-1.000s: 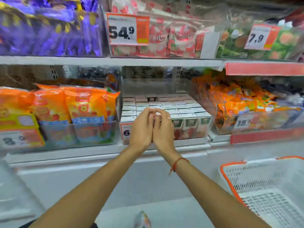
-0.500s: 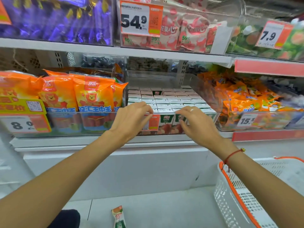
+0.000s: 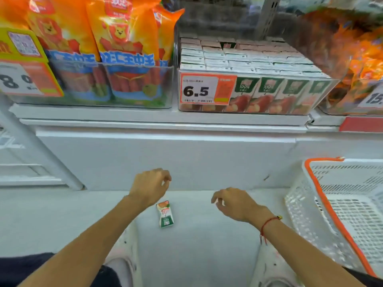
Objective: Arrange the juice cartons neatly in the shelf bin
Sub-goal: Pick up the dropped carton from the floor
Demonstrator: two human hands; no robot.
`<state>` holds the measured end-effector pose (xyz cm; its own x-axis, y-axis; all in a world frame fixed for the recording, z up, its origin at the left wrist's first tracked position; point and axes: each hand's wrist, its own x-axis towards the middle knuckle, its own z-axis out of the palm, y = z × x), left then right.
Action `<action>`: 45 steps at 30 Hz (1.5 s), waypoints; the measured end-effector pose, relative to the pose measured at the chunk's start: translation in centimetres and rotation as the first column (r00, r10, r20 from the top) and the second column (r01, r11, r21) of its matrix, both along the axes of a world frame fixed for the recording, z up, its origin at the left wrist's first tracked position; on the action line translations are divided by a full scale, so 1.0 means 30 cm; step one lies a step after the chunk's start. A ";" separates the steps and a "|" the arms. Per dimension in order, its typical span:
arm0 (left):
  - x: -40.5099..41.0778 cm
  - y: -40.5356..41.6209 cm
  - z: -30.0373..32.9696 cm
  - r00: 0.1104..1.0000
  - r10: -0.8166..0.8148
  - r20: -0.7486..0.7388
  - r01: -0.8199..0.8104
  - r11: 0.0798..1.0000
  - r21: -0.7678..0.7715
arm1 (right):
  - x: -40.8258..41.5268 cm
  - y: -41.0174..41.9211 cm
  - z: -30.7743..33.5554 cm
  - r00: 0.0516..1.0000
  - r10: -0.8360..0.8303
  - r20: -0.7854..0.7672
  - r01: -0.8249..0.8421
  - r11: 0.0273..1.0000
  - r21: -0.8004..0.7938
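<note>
One juice carton (image 3: 165,213) lies flat on the floor, long side pointing toward the shelf bin (image 3: 255,94). The left hand (image 3: 149,187) is nearer it than the right hand (image 3: 234,204). Both hands hang loose, holding nothing.

Both forearms are bare, with no sleeves reaching the wrists. Just behind the right hand (image 3: 234,204), a thin red string bracelet (image 3: 269,221) circles the wrist, with a small gold bead and loose ends. Below the left hand (image 3: 150,187), dark trousers (image 3: 24,266) and white shoes (image 3: 122,257) show.
</note>
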<state>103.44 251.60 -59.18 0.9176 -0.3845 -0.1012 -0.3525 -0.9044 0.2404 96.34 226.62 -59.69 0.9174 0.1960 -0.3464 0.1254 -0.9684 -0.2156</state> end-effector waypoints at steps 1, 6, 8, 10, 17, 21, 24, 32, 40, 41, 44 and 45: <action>-0.008 0.017 -0.073 0.998 0.034 -0.052 -0.034 0.999 0.014 | -0.010 0.009 -0.072 0.999 -0.016 -0.043 0.017 1.000 0.011; -0.026 0.086 -0.334 0.961 -0.070 -0.268 0.110 0.984 0.140 | -0.055 0.064 -0.365 0.981 -0.050 -0.188 0.059 0.997 0.042; -0.010 0.089 -0.391 0.910 -0.244 -0.335 0.319 0.929 0.189 | -0.070 0.077 -0.446 0.972 -0.033 -0.234 0.036 0.999 0.009; 0.012 0.073 -0.437 0.856 -0.354 -0.376 0.450 0.869 0.206 | -0.085 0.080 -0.505 0.964 -0.016 -0.266 0.009 1.000 -0.026; 0.063 0.012 -0.525 0.840 -0.457 -0.292 0.539 0.762 0.360 | -0.123 0.071 -0.593 0.975 -0.025 -0.223 0.017 0.999 -0.038; 0.051 0.022 -0.497 0.911 -0.308 -0.275 0.381 0.884 0.271 | -0.079 0.086 -0.561 0.953 -0.068 -0.294 0.083 0.996 0.039; 0.017 0.005 -0.417 0.904 0.011 -0.428 -0.083 0.985 -0.150 | -0.016 0.126 -0.461 0.884 -0.235 -0.404 0.380 0.864 0.331; -0.008 -0.137 -0.015 0.598 -0.255 -0.759 -0.593 0.496 -0.634 | 0.080 0.112 0.070 0.762 -0.362 -0.537 0.618 0.158 0.770; -0.091 -0.237 0.315 0.792 -0.082 -0.605 -0.559 0.302 -0.772 | 0.025 0.043 0.462 0.870 -0.357 -0.339 0.452 0.305 0.838; -0.105 -0.257 0.346 0.826 -0.038 -0.563 -0.527 0.307 -0.793 | 0.019 0.042 0.495 0.874 -0.368 -0.316 0.441 0.331 0.834; -0.146 -0.326 0.419 0.931 0.108 -0.350 -0.363 0.395 -0.844 | 0.006 0.024 0.574 0.869 -0.428 -0.249 0.422 0.379 0.823; -0.159 -0.351 0.437 0.952 0.138 -0.273 -0.306 0.426 -0.851 | 0.001 0.009 0.595 0.861 -0.450 -0.236 0.426 0.386 0.818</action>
